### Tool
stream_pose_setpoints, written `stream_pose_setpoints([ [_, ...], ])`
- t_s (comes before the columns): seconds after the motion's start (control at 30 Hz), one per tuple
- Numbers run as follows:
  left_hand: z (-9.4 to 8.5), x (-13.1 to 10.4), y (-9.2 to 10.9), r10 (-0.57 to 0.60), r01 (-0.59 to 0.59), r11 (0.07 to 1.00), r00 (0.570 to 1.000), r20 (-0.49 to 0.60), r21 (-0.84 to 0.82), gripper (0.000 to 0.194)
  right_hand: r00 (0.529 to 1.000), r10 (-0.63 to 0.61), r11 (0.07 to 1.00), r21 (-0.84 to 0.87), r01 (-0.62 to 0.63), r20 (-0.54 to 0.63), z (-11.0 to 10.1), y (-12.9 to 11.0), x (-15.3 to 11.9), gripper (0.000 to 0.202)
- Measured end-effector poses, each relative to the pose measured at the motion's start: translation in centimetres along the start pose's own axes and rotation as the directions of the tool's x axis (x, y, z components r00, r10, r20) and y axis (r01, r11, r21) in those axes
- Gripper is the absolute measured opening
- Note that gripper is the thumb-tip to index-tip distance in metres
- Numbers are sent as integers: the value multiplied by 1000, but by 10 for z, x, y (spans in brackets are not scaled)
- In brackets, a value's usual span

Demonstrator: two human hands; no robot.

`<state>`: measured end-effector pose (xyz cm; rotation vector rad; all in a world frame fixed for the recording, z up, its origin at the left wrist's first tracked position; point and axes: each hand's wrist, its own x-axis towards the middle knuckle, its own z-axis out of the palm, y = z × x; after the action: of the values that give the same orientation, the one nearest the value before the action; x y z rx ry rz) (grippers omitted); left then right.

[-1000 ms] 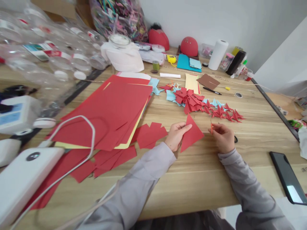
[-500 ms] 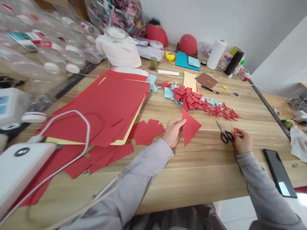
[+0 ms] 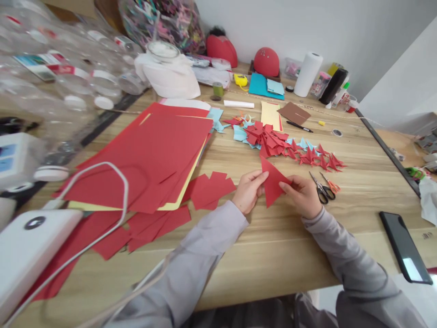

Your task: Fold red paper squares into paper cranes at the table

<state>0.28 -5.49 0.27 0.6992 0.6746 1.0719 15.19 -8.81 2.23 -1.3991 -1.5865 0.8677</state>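
Note:
A red paper triangle (image 3: pixel 272 182), apparently a folded sheet, is held up over the table between both hands. My left hand (image 3: pixel 251 190) pinches its left edge between thumb and fingers. At its right corner, my right hand (image 3: pixel 303 196) grips the paper the same way. Just right of that hand lie black-handled scissors (image 3: pixel 324 191) and a small orange-handled tool (image 3: pixel 331 183). Beyond the triangle sits a heap of folded red paper pieces (image 3: pixel 268 139), with pointed red paper shapes (image 3: pixel 317 157) trailing off to the right. Cut red paper pieces (image 3: pixel 213 189) lie left of my left hand.
Large red sheets (image 3: pixel 153 150) cover the table's left part. A white power bank (image 3: pixel 37 250) with a looped cable is at the near left. Clear plastic bottles (image 3: pixel 75 68) crowd the far left. A phone (image 3: pixel 404 246) rests at the right; a brown card (image 3: pixel 293 113) lies farther back.
My right hand has let go of the orange-handled tool, leaving it beside the scissors, and moved left to grasp the red triangle. The left hand keeps its hold.

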Motion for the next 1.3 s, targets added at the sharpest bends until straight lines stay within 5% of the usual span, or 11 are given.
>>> stream_pose_setpoints([
  [0.17, 1, -3, -8, 210, -198, 958, 977, -38, 208, 67, 923, -150, 963, -263, 55, -356, 6, 9, 0, 22],
  [0.23, 2, -7, -13, 273, -277, 909, 960, 55, 312, 75, 912, -184, 947, -316, 64, -365, 6, 9, -4, 24],
  [0.37, 4, -15, -19, 288, -356, 791, 934, 211, 498, 47, 920, -285, 904, -395, 165, -268, 7, 5, -10, 28],
  [0.6, 8, -14, -11, 79, -129, 954, 979, 189, 270, 40, 915, -385, 884, -334, 328, -118, 2, 5, -11, 54],
  [0.8, 10, -13, -4, 23, -48, 987, 987, 159, 154, 44, 935, -339, 923, -230, 308, -107, -2, 11, -7, 75],
  [1.3, 8, -13, -3, -6, -3, 998, 989, 146, 57, 47, 947, -295, 955, -50, 291, -125, 0, 10, -5, 56],
])
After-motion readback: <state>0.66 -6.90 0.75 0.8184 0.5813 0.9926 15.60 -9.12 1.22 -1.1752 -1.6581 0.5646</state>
